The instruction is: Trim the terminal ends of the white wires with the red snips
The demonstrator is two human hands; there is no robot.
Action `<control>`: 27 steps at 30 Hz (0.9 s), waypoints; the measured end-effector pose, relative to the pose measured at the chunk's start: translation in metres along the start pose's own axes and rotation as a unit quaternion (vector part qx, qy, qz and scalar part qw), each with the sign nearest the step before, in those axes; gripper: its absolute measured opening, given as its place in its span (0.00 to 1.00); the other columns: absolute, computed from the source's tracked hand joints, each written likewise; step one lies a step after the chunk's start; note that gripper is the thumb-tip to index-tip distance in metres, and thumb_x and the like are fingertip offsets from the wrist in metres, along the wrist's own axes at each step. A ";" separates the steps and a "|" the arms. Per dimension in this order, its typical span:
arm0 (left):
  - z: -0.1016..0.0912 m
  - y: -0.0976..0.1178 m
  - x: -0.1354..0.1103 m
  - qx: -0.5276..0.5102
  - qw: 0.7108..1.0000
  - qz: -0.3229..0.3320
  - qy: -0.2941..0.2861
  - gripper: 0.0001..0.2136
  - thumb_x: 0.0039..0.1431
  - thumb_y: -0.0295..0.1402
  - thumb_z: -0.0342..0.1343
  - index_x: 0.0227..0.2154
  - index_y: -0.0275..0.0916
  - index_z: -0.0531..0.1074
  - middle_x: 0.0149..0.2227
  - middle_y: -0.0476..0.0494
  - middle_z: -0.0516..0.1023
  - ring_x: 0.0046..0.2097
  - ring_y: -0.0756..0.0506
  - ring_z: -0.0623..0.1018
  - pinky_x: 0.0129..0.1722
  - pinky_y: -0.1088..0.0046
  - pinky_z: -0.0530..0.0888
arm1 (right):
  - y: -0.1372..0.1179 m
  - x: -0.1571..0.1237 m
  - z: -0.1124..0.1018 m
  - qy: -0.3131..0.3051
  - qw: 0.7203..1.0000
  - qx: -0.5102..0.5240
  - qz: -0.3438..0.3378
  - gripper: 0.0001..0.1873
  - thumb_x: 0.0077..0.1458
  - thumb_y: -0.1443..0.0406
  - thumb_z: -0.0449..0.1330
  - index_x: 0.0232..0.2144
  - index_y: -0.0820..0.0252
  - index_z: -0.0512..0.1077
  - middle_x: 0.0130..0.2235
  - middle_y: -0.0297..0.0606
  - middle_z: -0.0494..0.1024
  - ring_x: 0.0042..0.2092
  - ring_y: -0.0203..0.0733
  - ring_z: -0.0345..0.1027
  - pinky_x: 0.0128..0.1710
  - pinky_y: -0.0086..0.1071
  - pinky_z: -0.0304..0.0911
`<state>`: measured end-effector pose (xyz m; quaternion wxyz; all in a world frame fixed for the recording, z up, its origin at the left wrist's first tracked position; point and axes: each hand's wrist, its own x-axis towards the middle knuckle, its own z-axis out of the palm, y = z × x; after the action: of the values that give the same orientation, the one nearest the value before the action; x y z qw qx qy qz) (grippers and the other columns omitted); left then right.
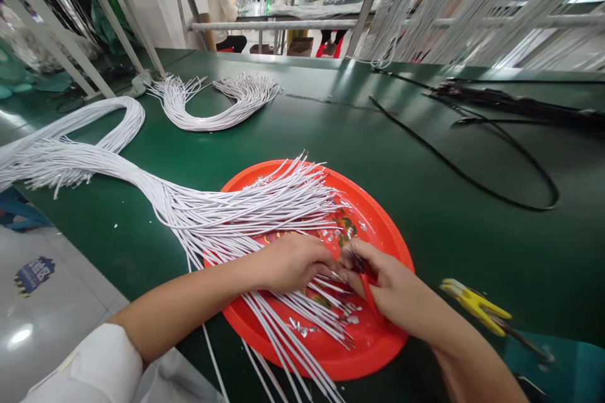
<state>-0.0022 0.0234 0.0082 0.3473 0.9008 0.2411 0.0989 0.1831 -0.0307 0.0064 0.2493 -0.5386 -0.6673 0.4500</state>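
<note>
A red plastic tray (pixel 378 220) lies on the green table in front of me. A long bundle of thin white wires (pixel 222 214) runs from the left across it, ends fanned out over the tray. My left hand (pixel 293 261) is closed, pinching one or two of those wire ends over the tray's middle. My right hand (pixel 394 289) is closed round a small red-handled cutter (pixel 371 299), its tip right at the wire ends between both hands. Small silvery scraps (pixel 302 327) litter the tray.
Yellow-handled pliers (pixel 477 305) lie right of the tray. A black cable (pixel 472 176) loops across the table's right side. More white wire bundles (pixel 222 107) lie at the back left. Wires hang from a metal rack (pixel 449 6) behind. Other people sit at far tables.
</note>
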 end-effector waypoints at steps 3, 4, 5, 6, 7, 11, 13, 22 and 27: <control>-0.001 0.001 -0.001 0.014 1.000 0.018 0.020 0.09 0.58 0.27 0.49 0.35 0.37 0.74 0.35 0.45 0.76 0.38 0.49 0.74 0.38 0.76 0.68 | 0.001 0.000 -0.002 0.008 0.997 0.081 0.010 0.06 0.47 0.65 0.58 0.26 0.57 0.62 0.27 0.31 0.65 0.31 0.36 0.62 0.31 0.28 0.63; -0.001 0.001 -0.001 0.017 0.999 0.025 0.026 0.09 0.58 0.28 0.49 0.35 0.37 0.74 0.35 0.45 0.76 0.37 0.49 0.74 0.37 0.76 0.68 | 0.001 0.000 -0.002 0.009 0.995 0.100 0.015 0.08 0.47 0.64 0.60 0.25 0.57 0.62 0.27 0.31 0.65 0.30 0.35 0.61 0.30 0.28 0.62; -0.001 0.001 -0.001 0.015 0.999 0.033 0.031 0.09 0.58 0.28 0.49 0.35 0.37 0.74 0.34 0.46 0.75 0.37 0.49 0.74 0.37 0.77 0.68 | 0.000 0.000 -0.003 0.010 0.993 0.117 0.020 0.09 0.46 0.64 0.61 0.25 0.57 0.62 0.27 0.30 0.64 0.30 0.35 0.60 0.30 0.28 0.62; -0.001 0.002 -0.002 0.010 0.999 0.039 0.036 0.09 0.58 0.28 0.49 0.34 0.37 0.74 0.34 0.46 0.75 0.36 0.49 0.74 0.37 0.77 0.68 | 0.000 0.000 -0.003 0.014 0.990 0.135 0.026 0.11 0.45 0.63 0.62 0.24 0.57 0.62 0.26 0.30 0.64 0.29 0.34 0.60 0.30 0.28 0.62; 0.000 0.002 -0.002 0.001 0.998 0.043 0.045 0.08 0.58 0.27 0.49 0.34 0.36 0.74 0.33 0.46 0.75 0.36 0.50 0.74 0.37 0.77 0.68 | -0.001 0.000 -0.003 0.018 0.987 0.157 0.034 0.13 0.43 0.61 0.64 0.24 0.57 0.61 0.26 0.30 0.64 0.29 0.34 0.59 0.30 0.28 0.61; 0.005 0.004 -0.002 -0.026 0.990 0.038 0.132 0.09 0.59 0.27 0.47 0.33 0.35 0.73 0.30 0.45 0.76 0.34 0.50 0.73 0.35 0.77 0.69 | -0.003 0.003 -0.001 0.063 0.955 0.281 0.074 0.20 0.38 0.58 0.68 0.24 0.56 0.58 0.25 0.29 0.66 0.26 0.33 0.60 0.27 0.28 0.61; 0.007 0.003 -0.002 -0.029 0.981 0.035 0.187 0.09 0.59 0.27 0.47 0.33 0.35 0.73 0.30 0.45 0.75 0.33 0.50 0.73 0.34 0.76 0.69 | -0.003 0.004 0.003 0.099 0.929 0.343 0.095 0.22 0.36 0.59 0.69 0.24 0.56 0.58 0.24 0.27 0.67 0.24 0.31 0.59 0.25 0.27 0.59; 0.008 0.005 0.000 -0.029 0.967 0.066 0.244 0.10 0.60 0.29 0.46 0.32 0.35 0.72 0.30 0.44 0.76 0.34 0.50 0.74 0.36 0.76 0.71 | -0.007 0.007 0.012 0.068 0.863 0.473 0.162 0.26 0.32 0.62 0.71 0.30 0.56 0.59 0.20 0.26 0.65 0.20 0.29 0.56 0.19 0.24 0.52; 0.011 0.007 -0.002 0.010 0.965 0.034 0.258 0.10 0.60 0.30 0.45 0.34 0.36 0.72 0.32 0.43 0.76 0.36 0.49 0.74 0.37 0.75 0.71 | -0.007 0.008 0.014 0.096 0.870 0.457 0.157 0.24 0.36 0.62 0.69 0.31 0.56 0.59 0.21 0.26 0.67 0.20 0.30 0.55 0.19 0.25 0.50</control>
<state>0.0019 0.0118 0.0048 0.2606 0.8559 0.2928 0.3373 0.1661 -0.0282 0.0050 0.4569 -0.5027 -0.2662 0.6839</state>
